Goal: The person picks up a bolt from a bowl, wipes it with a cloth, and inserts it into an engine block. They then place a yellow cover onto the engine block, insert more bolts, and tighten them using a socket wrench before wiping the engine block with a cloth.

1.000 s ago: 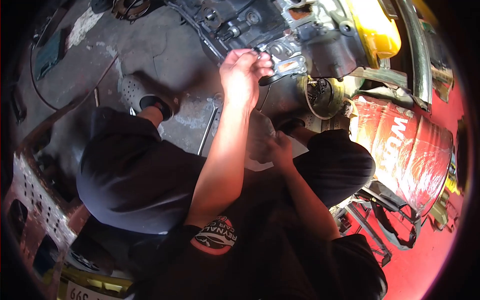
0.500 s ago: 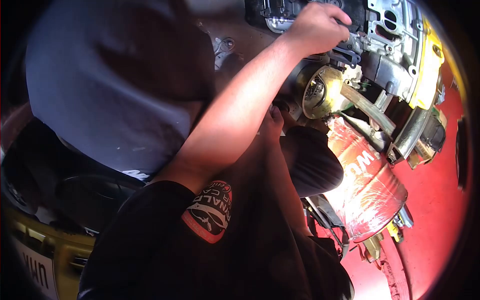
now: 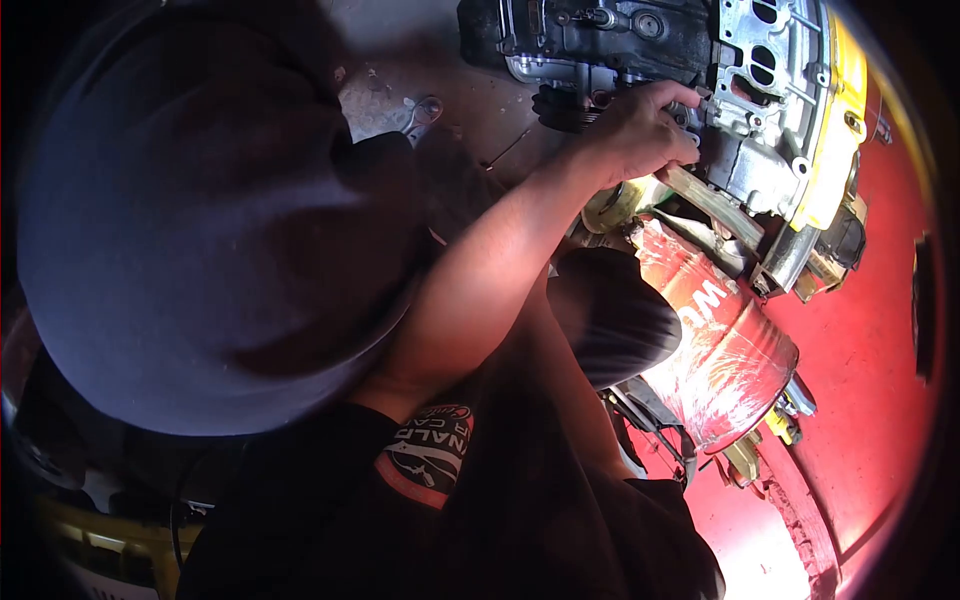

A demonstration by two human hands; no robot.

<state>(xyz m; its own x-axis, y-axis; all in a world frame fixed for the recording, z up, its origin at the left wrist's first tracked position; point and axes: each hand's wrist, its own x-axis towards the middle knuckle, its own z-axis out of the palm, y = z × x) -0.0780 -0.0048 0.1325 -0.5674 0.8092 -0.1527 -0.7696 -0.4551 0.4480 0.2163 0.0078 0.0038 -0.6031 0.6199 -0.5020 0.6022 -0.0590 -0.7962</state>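
My left hand (image 3: 640, 135) is at the side of an engine (image 3: 620, 35), by the metal face with oval ports (image 3: 762, 65). Its fingers are curled, with one fingertip against a small part too small to name. A ribbed dark pulley (image 3: 568, 108) sits beside the wrist. My right forearm (image 3: 570, 375) runs up behind the left forearm, which hides my right hand. A rounded yellowish metal part (image 3: 618, 205) lies just below my left hand.
A large dark blue cloth-covered shape (image 3: 200, 210) fills the left. A dark cloth-covered knee (image 3: 615, 315) is beside my right forearm. A red drum (image 3: 720, 350) stands on the red floor (image 3: 860, 400). A yellow part (image 3: 835, 130) borders the engine. Metal bars (image 3: 720, 205) lie between engine and drum.
The view has shifted, showing more of the engine. My left hand sits lower in view, over the rounded metal part's upper end. My right hand has gone out of sight behind the left forearm.
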